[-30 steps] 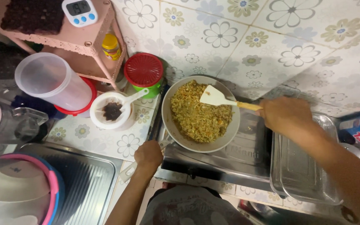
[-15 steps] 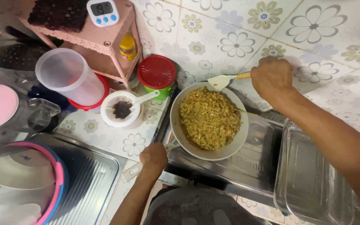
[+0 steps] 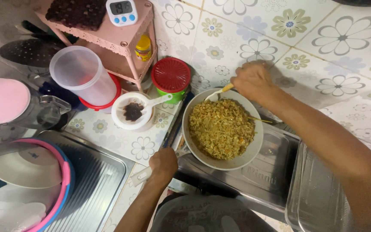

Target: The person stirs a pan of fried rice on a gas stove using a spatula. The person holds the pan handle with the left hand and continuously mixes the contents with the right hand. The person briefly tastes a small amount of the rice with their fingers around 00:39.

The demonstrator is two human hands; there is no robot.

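Observation:
A light-coloured frying pan (image 3: 254, 152) full of yellow-brown fried food (image 3: 221, 128) sits on a steel stove top (image 3: 267, 172). My left hand (image 3: 163, 162) grips the pan's pale handle (image 3: 139, 176) at the near side. My right hand (image 3: 250, 80) hovers over the pan's far rim and holds a spatula (image 3: 217, 93) by its wooden handle. The spatula's pale blade rests at the far edge of the food.
Left of the pan stand a white bowl (image 3: 132, 111) with dark paste and a spoon, a red-lidded green jar (image 3: 171, 76), a clear plastic jug (image 3: 82, 76) and a pink shelf (image 3: 108, 36) with a timer. A pink-rimmed basin (image 3: 63, 180) of dishes lies in the sink; a steel tray (image 3: 312, 193) sits right.
My right hand has carried the spatula from the pan's right side around to its far rim. The view has shifted, and my left hand still holds the handle.

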